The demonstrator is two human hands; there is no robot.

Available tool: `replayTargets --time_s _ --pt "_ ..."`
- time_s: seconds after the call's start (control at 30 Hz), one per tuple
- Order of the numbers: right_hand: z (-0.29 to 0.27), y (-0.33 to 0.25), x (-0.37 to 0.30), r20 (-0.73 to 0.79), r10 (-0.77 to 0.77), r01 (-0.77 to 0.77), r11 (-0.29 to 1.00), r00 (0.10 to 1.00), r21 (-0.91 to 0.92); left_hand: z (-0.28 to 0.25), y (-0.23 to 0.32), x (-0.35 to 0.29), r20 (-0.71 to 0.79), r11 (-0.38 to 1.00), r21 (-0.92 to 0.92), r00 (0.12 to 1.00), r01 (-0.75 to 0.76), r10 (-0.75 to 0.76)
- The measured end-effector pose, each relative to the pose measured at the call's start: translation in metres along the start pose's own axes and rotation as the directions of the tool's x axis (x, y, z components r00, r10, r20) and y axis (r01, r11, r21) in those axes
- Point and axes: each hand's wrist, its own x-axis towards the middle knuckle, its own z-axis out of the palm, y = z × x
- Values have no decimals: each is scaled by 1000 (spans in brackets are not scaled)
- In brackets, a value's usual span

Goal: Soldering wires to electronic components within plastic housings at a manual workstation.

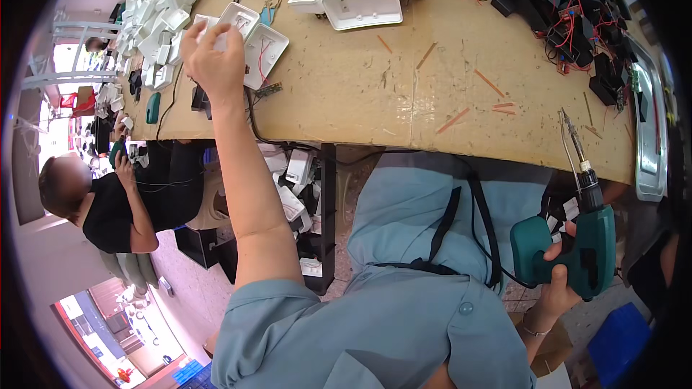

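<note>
1. The two hands are well apart. The right hand (561,282) is wrapped around one green soldering gun (600,248), its tip pointing up over the table's front edge; the palm and some fingers are hidden behind the handle.
2. The left hand (214,65) is at the table's far left, fingers bent, over open white cases (272,52). Whether it grips anything cannot be told, since the hand covers the spot.
3. At least two open cases show beside it, one with a red wire inside; a small circuit board (269,91) lies just below that one.
4. The table (339,94) has a worn tan top with at least six orange strips (453,120) scattered on it.
5. Along the far side, white cases pile up, cut off above and too many to count; at right, black boxes (577,47) tangle with red wires, near one metal tray (649,151).
6. Beyond, on the left, one co-worker (119,209) in black sits above a pinkish floor (180,281); the background is blurred.
</note>
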Motion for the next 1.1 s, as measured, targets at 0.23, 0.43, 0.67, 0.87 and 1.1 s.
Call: replayTargets --time_s 0.23,0.43,0.67,0.87,1.1 --pt "1 -2 7 4 -31 31 999 1000 -40 31 88 5 -110 830 -102 835 -549 539" --pt "3 -6 6 -3 -40 40 999 999 -27 53 155 -3 188 824 62 818 -563 544" --pt "-3 -2 5 -17 21 -21 1000 1000 8 43 147 14 321 876 -4 829 -482 457" --pt "-6 2 10 -41 39 -38 999 998 25 28 146 7 677 828 -427 736 363 26" --pt "-10 -1 14 -60 47 -45 999 997 21 35 247 -53 924 243 -383 374 891 83"
